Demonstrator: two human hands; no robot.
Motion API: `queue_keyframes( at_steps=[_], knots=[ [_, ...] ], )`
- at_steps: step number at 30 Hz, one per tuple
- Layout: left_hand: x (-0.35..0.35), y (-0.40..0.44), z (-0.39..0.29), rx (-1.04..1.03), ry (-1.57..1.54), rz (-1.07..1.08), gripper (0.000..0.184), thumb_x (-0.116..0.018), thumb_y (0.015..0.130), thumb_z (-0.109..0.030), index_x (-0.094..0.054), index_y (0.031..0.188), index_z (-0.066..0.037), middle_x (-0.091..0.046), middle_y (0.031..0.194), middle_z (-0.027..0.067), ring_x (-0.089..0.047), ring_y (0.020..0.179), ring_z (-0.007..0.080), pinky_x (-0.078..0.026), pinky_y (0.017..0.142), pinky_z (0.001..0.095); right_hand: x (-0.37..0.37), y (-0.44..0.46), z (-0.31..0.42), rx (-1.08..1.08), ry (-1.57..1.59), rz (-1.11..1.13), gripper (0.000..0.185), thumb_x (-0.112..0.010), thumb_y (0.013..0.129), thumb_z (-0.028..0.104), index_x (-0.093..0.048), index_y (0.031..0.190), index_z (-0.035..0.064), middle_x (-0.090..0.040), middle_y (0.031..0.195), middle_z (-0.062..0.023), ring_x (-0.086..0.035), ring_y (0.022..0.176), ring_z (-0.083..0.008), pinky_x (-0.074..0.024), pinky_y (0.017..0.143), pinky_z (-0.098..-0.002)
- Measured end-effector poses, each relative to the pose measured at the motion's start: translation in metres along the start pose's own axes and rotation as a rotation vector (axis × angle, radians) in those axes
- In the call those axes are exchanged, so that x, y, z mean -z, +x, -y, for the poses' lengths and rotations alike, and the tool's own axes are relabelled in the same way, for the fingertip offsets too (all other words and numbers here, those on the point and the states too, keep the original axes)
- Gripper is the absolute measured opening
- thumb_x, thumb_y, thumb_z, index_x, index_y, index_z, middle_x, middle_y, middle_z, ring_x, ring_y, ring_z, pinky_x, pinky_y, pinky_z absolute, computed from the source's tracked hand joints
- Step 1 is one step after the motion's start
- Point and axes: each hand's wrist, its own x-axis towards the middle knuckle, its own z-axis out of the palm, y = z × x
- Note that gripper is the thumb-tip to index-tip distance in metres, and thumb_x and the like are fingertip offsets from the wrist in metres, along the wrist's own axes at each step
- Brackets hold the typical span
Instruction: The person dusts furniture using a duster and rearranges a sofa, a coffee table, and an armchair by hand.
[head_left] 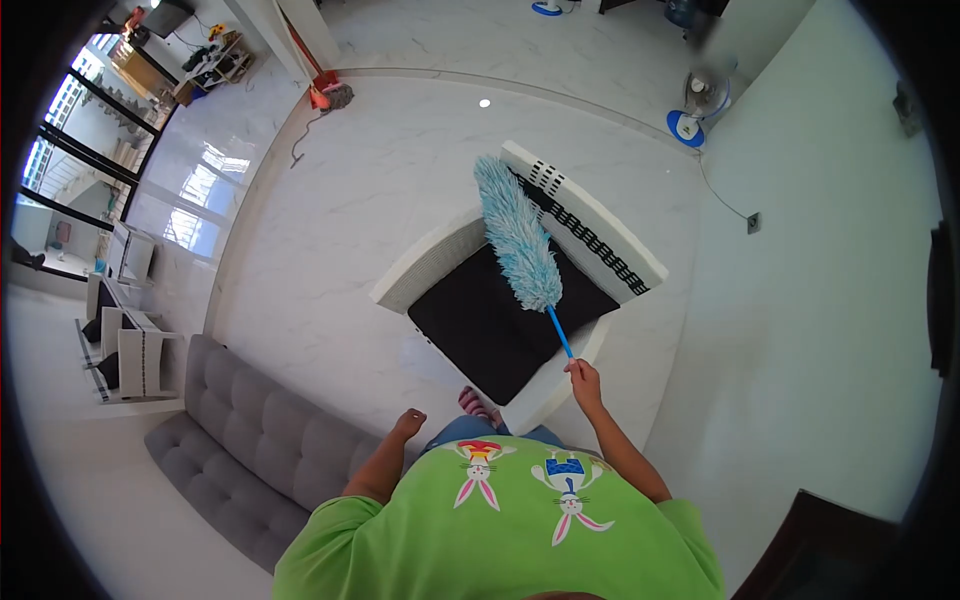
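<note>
My right hand (pixel 584 382) grips the blue handle of a fluffy light-blue duster (pixel 518 235), fingers wrapped round the handle's near end. The duster slants forward over a white woven chair (pixel 432 255) with black pattern bands on its backrest. Its fluffy head reaches across the inner corner of the chair; I cannot tell how firmly it touches. Partly under it lies a black seat cushion (pixel 490 325). Beside my body, my left hand (pixel 410 423) hangs with curled fingers and nothing visible in it, closest to the chair's near left side.
A grey tufted sofa (pixel 265 415) stands at the left. Near the upper left wall are a broom and red dustpan (pixel 325 88). A fan with a blue base (pixel 686 128) stands at the upper right, its cord running to a floor-side socket (pixel 754 223).
</note>
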Motion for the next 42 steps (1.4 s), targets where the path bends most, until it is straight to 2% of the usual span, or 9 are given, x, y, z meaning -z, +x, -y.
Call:
queue_keyframes(
  at_steps=[5, 12, 17, 20, 26, 32, 35, 38, 42],
  knots=[
    [-0.034, 0.026, 0.005, 0.096, -0.405, 0.040, 0.027, -0.050, 0.070, -0.026, -0.053, 0.079, 0.000, -0.054, 0.071, 0.0126, -0.053, 0.064, 0.0190, -0.044, 0.058, 0.0297, -0.007, 0.017, 0.058, -0.214, 0.515, 0.129, 0.028, -0.043, 0.081, 0.029, -0.047, 0.066, 0.0066, -0.029, 0.045, 0.0067, -0.024, 0.036, -0.0010, -0.0183, 0.033, -0.0171],
    [-0.103, -0.032, -0.080, 0.109, -0.689, -0.096, 0.028, -0.048, 0.072, -0.026, -0.047, 0.088, -0.003, -0.051, 0.069, 0.0050, -0.050, 0.055, 0.0142, -0.034, 0.040, 0.0235, 0.076, 0.049, 0.044, -0.064, 0.554, -0.086, 0.028, -0.048, 0.079, 0.023, -0.036, 0.057, 0.0119, -0.029, 0.044, 0.0069, -0.024, 0.034, -0.0007, -0.0166, 0.030, -0.0168],
    [-0.208, -0.008, -0.060, -0.167, -0.173, -0.010, 0.025, -0.041, 0.072, -0.022, -0.058, 0.072, -0.003, -0.057, 0.077, 0.0152, -0.055, 0.074, 0.0248, -0.043, 0.066, 0.0333, 0.119, 0.072, -0.018, 0.004, 0.428, -0.022, 0.031, -0.047, 0.080, 0.022, -0.033, 0.054, 0.0116, -0.029, 0.044, 0.0064, -0.024, 0.035, -0.0013, -0.0172, 0.032, -0.0174],
    [-0.208, -0.080, -0.209, -0.326, 0.032, -0.126, 0.035, -0.043, 0.075, -0.032, -0.051, 0.097, -0.006, -0.053, 0.094, 0.0146, -0.050, 0.088, 0.0265, -0.039, 0.076, 0.0311, 0.137, 0.094, -0.033, 0.122, 0.292, 0.080, 0.035, -0.048, 0.080, 0.022, -0.031, 0.051, 0.0110, -0.028, 0.044, 0.0059, -0.024, 0.038, -0.0021, -0.0179, 0.035, -0.0190],
    [-0.265, -0.069, -0.233, -0.083, -0.240, 0.128, 0.054, -0.045, 0.073, -0.045, -0.045, 0.105, -0.002, -0.046, 0.106, 0.0157, -0.045, 0.096, 0.0259, -0.035, 0.081, 0.0302, 0.118, 0.088, -0.069, 0.211, 0.031, 0.408, 0.037, -0.049, 0.078, 0.022, -0.033, 0.048, 0.0079, -0.032, 0.044, 0.0036, -0.028, 0.040, -0.0048, -0.0229, 0.037, -0.0228],
    [-0.228, -0.136, -0.315, -0.116, -1.159, 0.081, 0.059, -0.043, 0.072, -0.053, -0.036, 0.113, -0.010, -0.045, 0.108, 0.0059, -0.045, 0.095, 0.0184, -0.037, 0.078, 0.0325, 0.087, 0.036, -0.052, 0.257, -0.187, 1.003, 0.030, -0.050, 0.076, 0.026, -0.045, 0.055, 0.0047, -0.038, 0.047, 0.0018, -0.033, 0.044, -0.0056, -0.0274, 0.040, -0.0229],
    [-0.220, -0.122, -0.324, -0.217, -1.425, -0.019, 0.043, -0.044, 0.077, -0.043, -0.042, 0.102, -0.008, -0.051, 0.098, 0.0070, -0.051, 0.085, 0.0183, -0.041, 0.072, 0.0315, 0.055, 0.014, -0.038, -0.088, 0.033, 1.410, 0.023, -0.045, 0.079, 0.027, -0.051, 0.073, 0.0056, -0.041, 0.056, 0.0043, -0.038, 0.049, -0.0040, -0.0302, 0.042, -0.0204],
    [-0.219, -0.142, -0.293, -0.096, -1.562, -0.361, 0.023, -0.044, 0.080, -0.028, -0.044, 0.089, -0.007, -0.054, 0.085, 0.0083, -0.054, 0.075, 0.0180, -0.043, 0.064, 0.0307, 0.026, 0.000, -0.026, -0.094, 0.001, 1.580, 0.025, -0.044, 0.080, 0.029, -0.051, 0.075, 0.0057, -0.041, 0.055, 0.0033, -0.041, 0.047, -0.0049, -0.0342, 0.042, -0.0189],
    [-0.210, -0.172, -0.239, -0.002, -2.168, -0.621, 0.009, -0.042, 0.079, -0.017, -0.043, 0.076, -0.009, -0.043, 0.056, 0.0016, -0.045, 0.049, 0.0118, -0.040, 0.046, 0.0275, 0.039, 0.010, -0.032, -0.123, -0.044, 1.366, 0.029, -0.046, 0.078, 0.033, -0.050, 0.076, 0.0047, -0.043, 0.057, -0.0008, -0.050, 0.045, -0.0106, -0.0424, 0.040, -0.0210]
  ],
)
